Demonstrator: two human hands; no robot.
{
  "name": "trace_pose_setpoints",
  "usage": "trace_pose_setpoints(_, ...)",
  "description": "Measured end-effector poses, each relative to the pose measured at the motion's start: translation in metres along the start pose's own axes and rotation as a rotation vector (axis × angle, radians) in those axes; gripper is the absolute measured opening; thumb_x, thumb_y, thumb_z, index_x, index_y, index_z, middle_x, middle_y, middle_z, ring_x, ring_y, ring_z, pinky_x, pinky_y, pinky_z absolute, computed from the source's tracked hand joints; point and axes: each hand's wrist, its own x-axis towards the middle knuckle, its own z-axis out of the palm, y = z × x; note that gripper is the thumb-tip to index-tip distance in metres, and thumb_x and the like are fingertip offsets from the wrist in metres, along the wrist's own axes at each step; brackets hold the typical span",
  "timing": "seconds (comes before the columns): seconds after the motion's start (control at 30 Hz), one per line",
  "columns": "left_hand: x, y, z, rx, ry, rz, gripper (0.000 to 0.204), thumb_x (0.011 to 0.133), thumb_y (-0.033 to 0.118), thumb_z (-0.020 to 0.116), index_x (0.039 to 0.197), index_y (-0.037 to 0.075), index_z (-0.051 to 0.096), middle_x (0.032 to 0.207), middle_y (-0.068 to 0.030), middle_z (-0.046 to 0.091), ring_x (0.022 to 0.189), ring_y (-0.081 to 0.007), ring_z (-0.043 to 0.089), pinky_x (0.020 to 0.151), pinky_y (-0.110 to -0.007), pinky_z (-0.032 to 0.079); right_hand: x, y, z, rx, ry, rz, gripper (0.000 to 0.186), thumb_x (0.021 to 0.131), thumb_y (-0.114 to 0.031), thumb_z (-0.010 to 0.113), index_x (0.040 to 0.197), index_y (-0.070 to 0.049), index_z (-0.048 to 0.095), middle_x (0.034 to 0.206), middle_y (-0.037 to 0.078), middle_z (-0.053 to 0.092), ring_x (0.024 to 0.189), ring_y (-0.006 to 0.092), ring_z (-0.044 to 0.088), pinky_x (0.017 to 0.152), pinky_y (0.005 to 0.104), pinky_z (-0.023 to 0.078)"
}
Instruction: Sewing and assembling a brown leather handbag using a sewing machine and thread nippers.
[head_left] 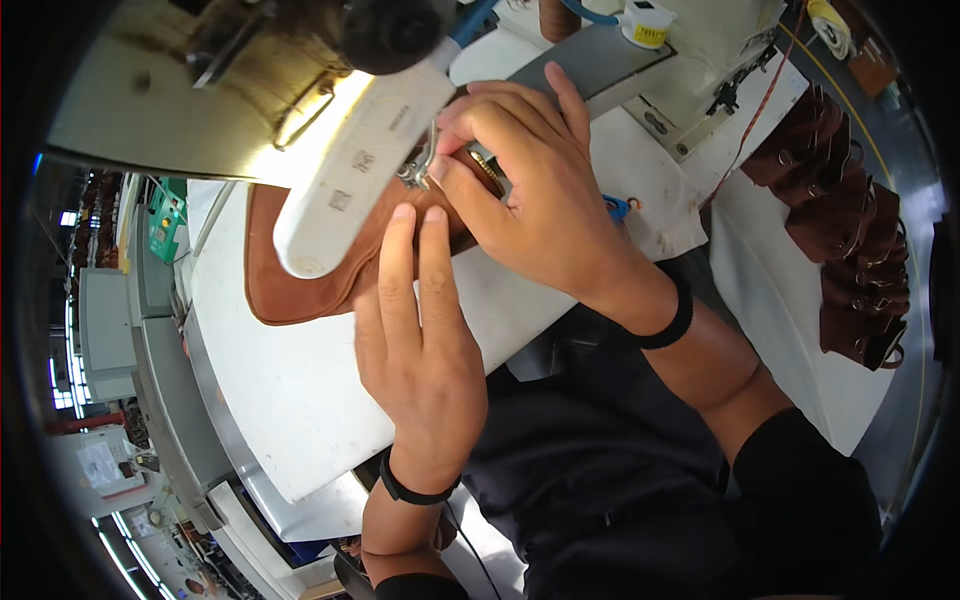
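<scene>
Round-edged brown leather, part-hidden by machinery, meets the straight-fingered left hand; I can't tell the half-curled right hand's hold.

And over on the right, dark brown leather pieces with metal rings lie bunched in a row! A thin red cord runs down near them. Up in the corner, a white-and-yellow bundle sits beside a brown block. Across to the left, a green plastic case, a grey panel near it, and lower down, strip lights glow.
</scene>
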Motion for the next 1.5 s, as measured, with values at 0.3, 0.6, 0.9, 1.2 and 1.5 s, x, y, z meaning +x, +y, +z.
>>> trace_pose_setpoints(0.3,0.003,-0.029,0.019,-0.091,0.131,0.065,0.038,0.094,0.001,0.073,0.13,0.012,0.076,0.131,0.0009,0.075,0.113,-0.0193,0.062,0.099,-0.031,0.044,0.001,0.0,0.002,0.028,0.011,-0.001,0.009,0.094,-0.017,0.07,0.1,-0.011,0.066,0.114,0.004,0.072,0.128,0.0252,0.062,0.127,0.0501,0.017)
trace_pose_setpoints(0.6,0.009,-0.036,0.008,-0.28,0.039,0.022,0.042,0.09,-0.002,0.077,0.129,0.012,0.075,0.128,-0.0008,0.076,0.111,-0.0219,0.065,0.098,-0.034,0.046,0.005,-0.004,0.006,-0.067,0.032,-0.02,0.011,0.092,-0.014,0.069,0.1,-0.008,0.064,0.104,0.006,0.068,0.117,0.0258,0.062,0.125,0.0512,0.019)
trace_pose_setpoints(0.9,0.008,-0.024,-0.004,-0.132,0.028,0.026,0.043,0.091,0.0,0.073,0.134,0.009,0.072,0.131,-0.0051,0.072,0.117,-0.0249,0.064,0.098,-0.036,0.046,0.005,-0.004,0.006,-0.066,0.029,-0.013,0.011,0.093,-0.013,0.069,0.1,-0.006,0.065,0.102,0.005,0.068,0.111,0.0257,0.064,0.125,0.0497,0.022)
trace_pose_setpoints(1.2,0.001,0.006,0.005,-0.474,-0.107,-0.144,0.091,0.083,0.003,0.084,0.159,-0.004,0.035,0.153,-0.0274,0.047,0.137,-0.0443,0.052,0.112,-0.048,0.047,-0.011,-0.001,-0.011,-0.054,0.101,-0.103,0.009,0.092,-0.012,0.075,0.101,-0.012,0.076,0.118,0.003,0.072,0.13,0.0319,0.06,0.121,0.0553,0.031)
trace_pose_setpoints(1.5,0.017,-0.015,0.04,-0.58,0.018,-0.257,0.065,0.082,0.002,0.09,0.133,0.003,0.05,0.138,-0.0154,0.054,0.13,-0.0284,0.058,0.115,-0.041,0.048,0.017,0.013,-0.016,-0.116,0.071,-0.13,0.024,0.097,-0.024,0.069,0.112,-0.005,0.071,0.117,0.009,0.07,0.121,0.0326,0.063,0.119,0.0559,0.035)
